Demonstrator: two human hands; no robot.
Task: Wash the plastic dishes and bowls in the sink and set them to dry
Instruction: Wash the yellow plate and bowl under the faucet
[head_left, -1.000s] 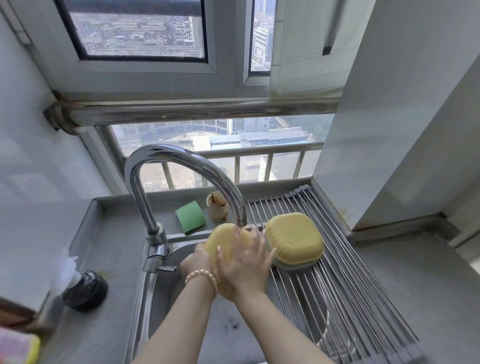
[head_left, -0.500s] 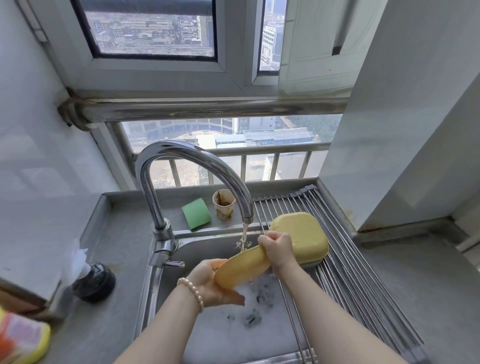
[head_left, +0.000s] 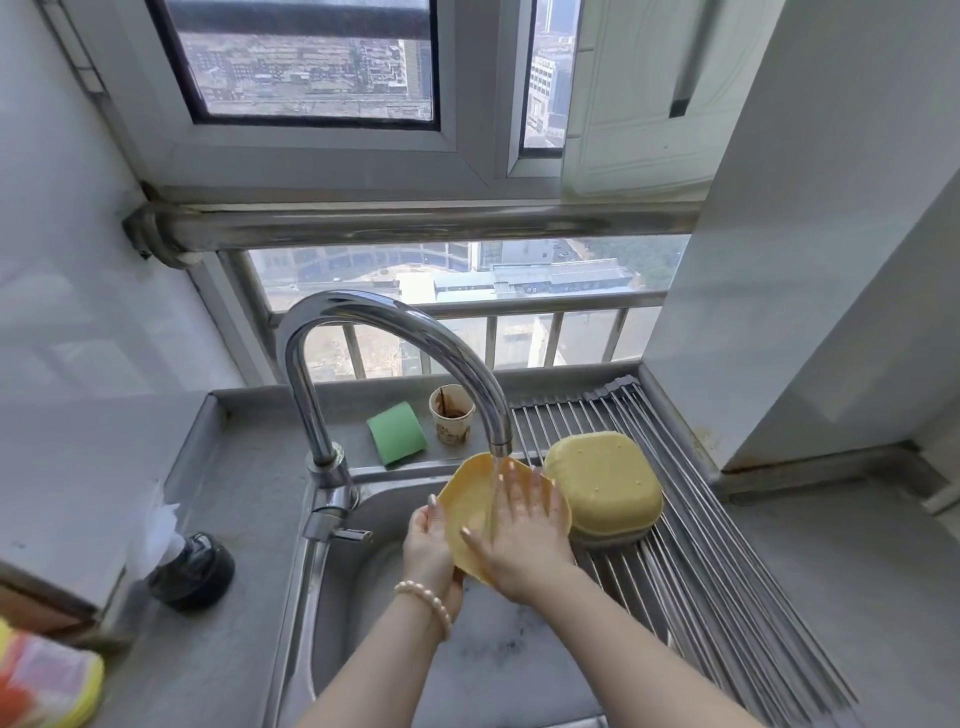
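Observation:
A yellow plastic plate (head_left: 470, 506) is tilted up under the running faucet (head_left: 395, 338), over the steel sink (head_left: 343, 597). My left hand (head_left: 428, 545) holds its left edge from behind, fingers curled round the rim. Flat on the plate's face lies my right hand (head_left: 519, 535), fingers spread, with water falling on it. Upside-down yellow bowls (head_left: 605, 483) are stacked on the roll-up wire drying rack (head_left: 727, 597) to the right of the sink.
A green sponge (head_left: 397, 434) and a stained paper cup (head_left: 452, 415) sit on the ledge behind the sink. A black round object (head_left: 192, 571) stands on the left counter. A colourful yellow-edged item (head_left: 47, 680) shows at the bottom left.
The plate has turned from edge-on to face-up under the stream. My right hand went from gripping its rim to lying flat on its face.

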